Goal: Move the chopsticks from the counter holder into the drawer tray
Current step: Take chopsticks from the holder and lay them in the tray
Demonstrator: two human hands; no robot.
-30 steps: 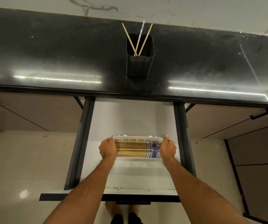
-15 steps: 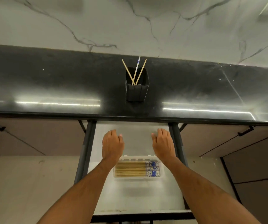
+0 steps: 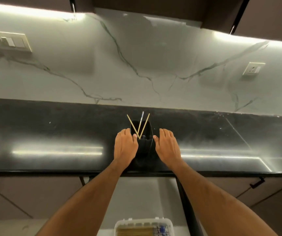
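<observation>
Both hands flanked the dark square plastic holder (image 3: pixel 145 142) on the glossy black worktop (image 3: pixel 51 133). The left hand (image 3: pixel 125 146) lay against its left wall, thumb at the rim; the right hand (image 3: pixel 167 147) sat just beside its right wall, fingers straight and together; contact there could not be told. Three thin chopsticks (image 3: pixel 140 126) stood in the holder, long axes near upright, fanned apart, tips down inside. A sound move would gather all three where they cross, pinch them together, and lift straight up before lowering towards the white plastic tray (image 3: pixel 143 223) in the open drawer
</observation>
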